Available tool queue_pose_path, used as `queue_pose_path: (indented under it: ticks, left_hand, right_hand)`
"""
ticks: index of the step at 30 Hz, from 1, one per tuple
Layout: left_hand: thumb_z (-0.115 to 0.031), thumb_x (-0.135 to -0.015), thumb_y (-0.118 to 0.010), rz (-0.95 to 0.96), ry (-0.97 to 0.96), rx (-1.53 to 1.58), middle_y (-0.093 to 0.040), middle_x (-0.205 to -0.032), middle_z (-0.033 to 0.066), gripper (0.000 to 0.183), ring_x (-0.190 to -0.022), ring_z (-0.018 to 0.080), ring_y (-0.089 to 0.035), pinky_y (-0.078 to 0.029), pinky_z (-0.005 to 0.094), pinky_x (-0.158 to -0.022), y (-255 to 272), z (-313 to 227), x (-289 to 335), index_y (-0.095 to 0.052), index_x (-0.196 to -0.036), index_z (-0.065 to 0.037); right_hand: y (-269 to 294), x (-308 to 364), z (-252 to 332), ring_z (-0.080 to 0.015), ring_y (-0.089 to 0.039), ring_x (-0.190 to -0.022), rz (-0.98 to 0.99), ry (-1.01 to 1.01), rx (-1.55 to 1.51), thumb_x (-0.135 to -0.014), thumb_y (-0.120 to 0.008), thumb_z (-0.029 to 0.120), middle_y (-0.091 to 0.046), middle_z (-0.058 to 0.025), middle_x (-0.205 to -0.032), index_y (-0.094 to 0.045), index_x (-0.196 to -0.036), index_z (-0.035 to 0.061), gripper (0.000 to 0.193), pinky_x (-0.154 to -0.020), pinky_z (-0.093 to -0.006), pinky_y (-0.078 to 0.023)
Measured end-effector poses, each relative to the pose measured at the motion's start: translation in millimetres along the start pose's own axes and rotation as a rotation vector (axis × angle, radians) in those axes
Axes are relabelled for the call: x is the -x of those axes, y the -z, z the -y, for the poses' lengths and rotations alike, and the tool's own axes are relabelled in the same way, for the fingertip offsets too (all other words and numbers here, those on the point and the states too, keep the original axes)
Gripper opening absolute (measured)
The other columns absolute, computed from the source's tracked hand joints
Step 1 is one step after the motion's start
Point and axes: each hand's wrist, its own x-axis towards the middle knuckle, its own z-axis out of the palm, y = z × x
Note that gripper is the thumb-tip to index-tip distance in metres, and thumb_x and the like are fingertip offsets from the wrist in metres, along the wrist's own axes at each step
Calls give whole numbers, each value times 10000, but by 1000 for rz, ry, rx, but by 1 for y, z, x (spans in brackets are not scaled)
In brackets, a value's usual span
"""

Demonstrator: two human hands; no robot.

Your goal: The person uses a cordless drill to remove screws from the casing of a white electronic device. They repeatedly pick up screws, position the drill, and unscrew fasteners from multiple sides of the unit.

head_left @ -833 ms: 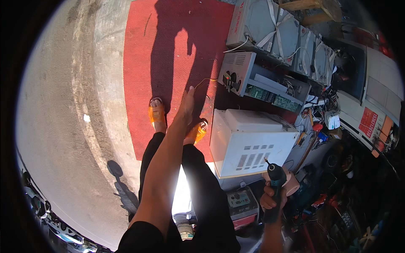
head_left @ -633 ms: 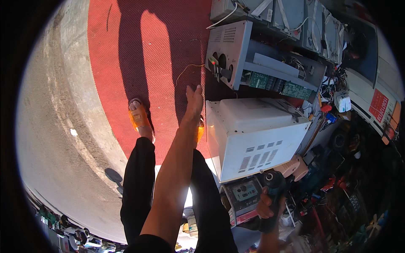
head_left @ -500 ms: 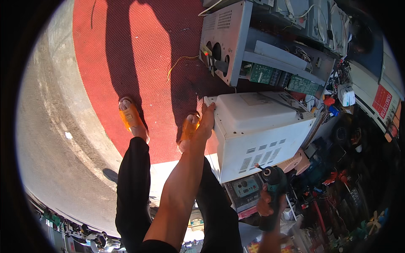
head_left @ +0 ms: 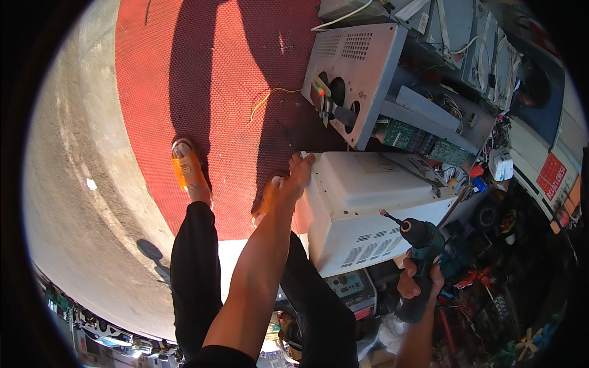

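My left hand (head_left: pixel 302 173) grips the near-left upper corner of a white metal appliance casing (head_left: pixel 362 214), its fingers curled over the edge. The casing looks like a microwave oven body, with slotted vents and a few screw holes. In my right hand (head_left: pixel 418 281) is a dark green cordless drill (head_left: pixel 423 242), the fingers wrapped round its handle. A long bit with a coppery tip (head_left: pixel 384 213) sticks out of its chuck toward the casing. That tip appears in front of the vented side; whether it touches cannot be told.
Beyond the casing stands a grey metal chassis (head_left: pixel 343 67) with green circuit boards (head_left: pixel 408 136) and pliers-like tools hanging in its holes. A yellow wire (head_left: pixel 265 101) lies on the red mat (head_left: pixel 227 110). A control-panel device (head_left: pixel 350 285) sits below the casing. Cluttered parts fill the right side.
My right hand has raised the drill and moved it to the right, so its bit now shows clearly. My left hand stays on the casing's corner, while the whole view has shifted slightly.
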Motion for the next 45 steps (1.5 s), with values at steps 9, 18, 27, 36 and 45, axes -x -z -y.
queue_pose_path:
  ticks: [9,18,27,36,45]
  left_hand:
    - [-355,-1019,-610,-143,-44,249,-498,-1320,76,471,-1280,207,-437,-290,314,-1146,-6,51,47,-524,-1363,-44]
    - [-304,-1043,-650,-271,-53,127,-539,-1485,10,519,-1410,123,-461,-329,277,-1197,20,65,72,-509,-1482,-66]
    - [-229,-1082,-611,-223,-640,359,-618,-1280,1,262,-1193,130,-600,-475,306,-1071,6,157,6,-615,-1310,-100]
    - [-421,-1138,-402,-261,-58,345,-610,-1447,235,491,-1363,413,-564,-433,436,-1140,-10,125,27,-577,-1446,-80]
    - [-323,-1104,-475,-387,-91,-168,-686,-1246,333,422,-1169,477,-669,-538,554,-993,8,75,38,-744,-1137,1]
  right_hand:
    - [-21,-7,-3,-200,-612,-668,-123,-45,168,-1024,-692,446,-609,-160,-1098,-388,-1469,-74,749,-606,-375,-490]
    - [-109,-90,7,-231,-684,-691,-299,-264,755,-899,-788,323,-720,-243,-1104,-514,-1412,-68,701,-644,-354,-582]
    - [-196,-197,-14,-152,-688,-718,-158,-631,1199,-949,-775,318,-737,-125,-1060,-597,-1331,17,518,-638,-299,-579]
    - [-233,-258,-51,-128,-682,-719,-48,-664,1437,-979,-744,314,-740,-102,-1051,-632,-1271,8,438,-633,-286,-574]
    - [-227,-274,-103,-128,-678,-727,-123,-265,1536,-993,-730,298,-734,-85,-996,-649,-1176,14,347,-657,-298,-554]
